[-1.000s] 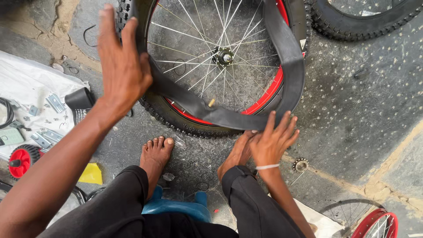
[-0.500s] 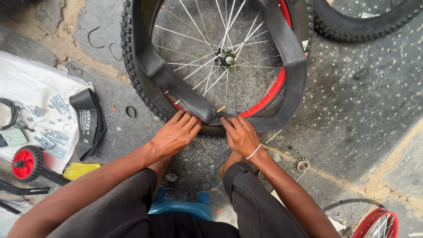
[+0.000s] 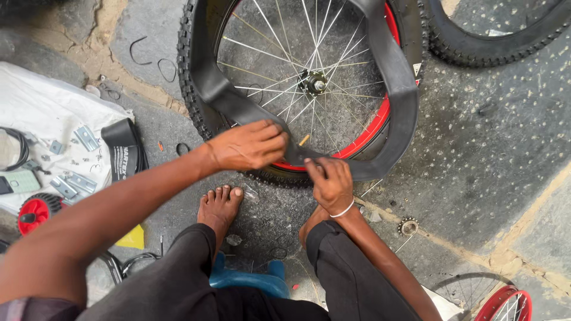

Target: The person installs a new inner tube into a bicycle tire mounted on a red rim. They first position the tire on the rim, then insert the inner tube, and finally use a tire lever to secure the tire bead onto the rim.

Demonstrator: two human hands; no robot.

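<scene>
On the grey stone floor (image 3: 476,154) lay the bicycle wheel with a red rim and black knobby tyre (image 3: 196,113), and the limp black rubber inner tube (image 3: 398,89) was draped over it in a loop. Half a second before, both hands were pressed side by side on the tyre's near edge. Now the left hand (image 3: 250,144) had moved up and its grip was closed on the tube's lower part, near the small brass valve (image 3: 304,140). The right hand (image 3: 331,183) pinched the same tube just beside it, fingers closed on the rubber. Both bare feet stayed near the tyre. At the left, a white cloth (image 3: 53,113) carried small metal brackets (image 3: 86,138), and a folded black tube (image 3: 122,151) rested at its edge.
</scene>
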